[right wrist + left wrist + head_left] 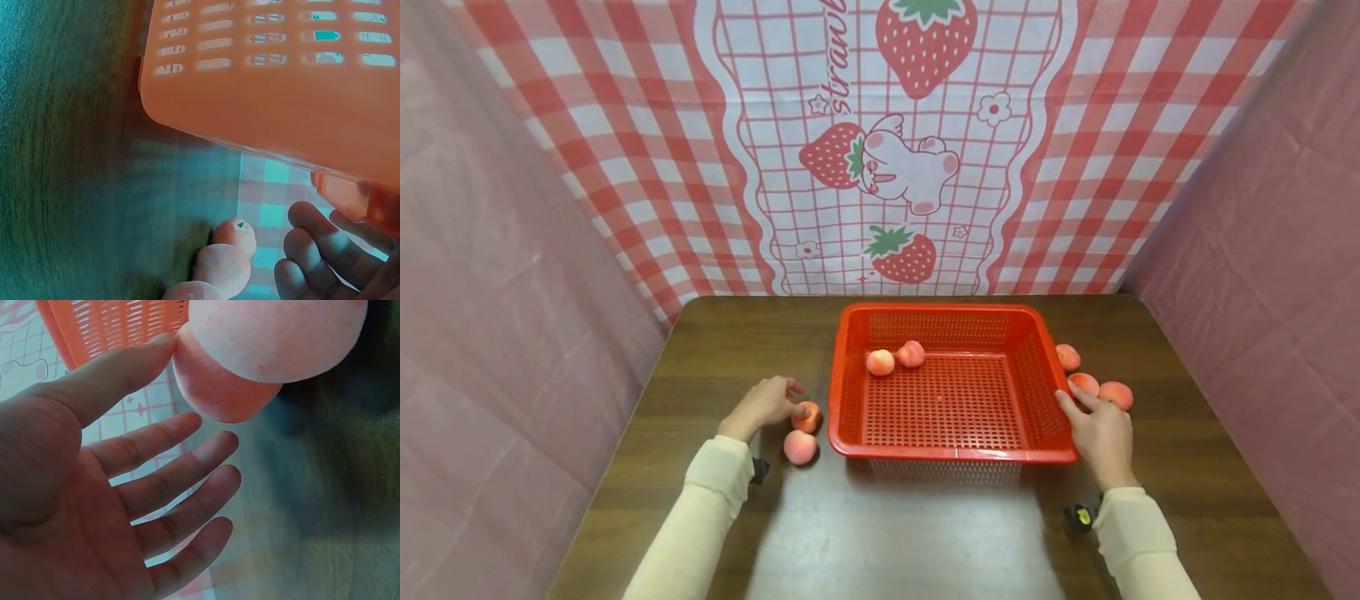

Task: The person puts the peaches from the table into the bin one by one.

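Observation:
My left hand [765,406] is at an orange-pink peach [807,417] left of the red basket. Its fingers are spread and its thumb touches or nearly touches the fruit in the left wrist view. A paler peach [800,447] sits just nearer to me, against the first. My right hand [1101,429] hovers at the basket's right rim, thumb over the edge. In the right wrist view its loosely bent fingers [306,240] are apart from the peaches; the thumb is hidden. Right of the basket lie three peaches [1116,395], one partly behind that hand.
The red perforated plastic basket [955,455] stands mid-table, with two peaches [881,362] at its back left. Wooden tabletop [730,333] surrounds it. A strawberry-print cloth [895,158] hangs behind, and pink cloths [1255,275] hang at both sides.

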Demonstrator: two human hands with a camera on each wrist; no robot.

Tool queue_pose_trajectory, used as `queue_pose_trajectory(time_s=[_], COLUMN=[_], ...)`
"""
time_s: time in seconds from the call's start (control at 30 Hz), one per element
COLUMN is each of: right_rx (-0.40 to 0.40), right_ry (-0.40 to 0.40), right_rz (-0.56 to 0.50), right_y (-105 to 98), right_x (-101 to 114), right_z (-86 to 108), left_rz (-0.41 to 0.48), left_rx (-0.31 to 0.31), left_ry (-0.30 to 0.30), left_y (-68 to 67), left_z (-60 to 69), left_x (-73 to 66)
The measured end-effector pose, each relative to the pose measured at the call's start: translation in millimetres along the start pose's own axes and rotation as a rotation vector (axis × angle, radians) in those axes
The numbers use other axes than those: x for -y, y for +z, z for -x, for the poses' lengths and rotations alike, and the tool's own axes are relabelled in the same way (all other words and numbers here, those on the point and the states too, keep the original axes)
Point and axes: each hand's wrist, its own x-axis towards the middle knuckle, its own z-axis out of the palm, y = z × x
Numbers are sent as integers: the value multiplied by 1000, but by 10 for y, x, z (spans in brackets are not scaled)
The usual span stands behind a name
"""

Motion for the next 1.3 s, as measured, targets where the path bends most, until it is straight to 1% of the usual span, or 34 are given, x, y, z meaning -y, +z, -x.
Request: queue_pose_trajectory(time_s=[0.13, 0.2, 0.37, 0.5, 0.63, 0.7, 0.87, 0.9, 1.0, 1.03, 1.17, 1.3], right_rx=[5, 8, 20, 23, 25, 17, 6, 3, 0, -3, -9, -13], right_ry=[5, 10, 18, 22, 26, 19, 5, 3, -1, -3, -10, -11], right_rz=[-2, -4, -2, -5, -7, -4, 2, 3, 6, 6, 9, 9], right_y=[3, 1, -2, -4, -4, -4, -2, -1, 0, 1, 5, 10], right_x=[1, 3, 10, 12, 11, 7, -1, -1, 3, 3, 2, -4], right_z=[-3, -6, -4, -2, -4, -4, 5, 4, 4, 4, 5, 6], left_rz=[-5, 7, 91, 124, 146, 133, 13, -8, -21, -15, -18, -17], left_rx=[-1, 9, 57, 73, 73, 58, -32, -49, -74, -77, -112, -139], left_ry=[13, 9, -41, -48, -58, -51, -20, -22, -35, -47, -63, -65], left_y=[17, 27, 54, 64, 73, 75, 71, 70, 71, 72, 75, 74], left_z=[3, 5, 20, 32, 36, 32, -2, -10, -38, -49, -89, -111], left_x=[9, 9, 9, 2, -9, -5, 16, 17, 33, 37, 54, 72])
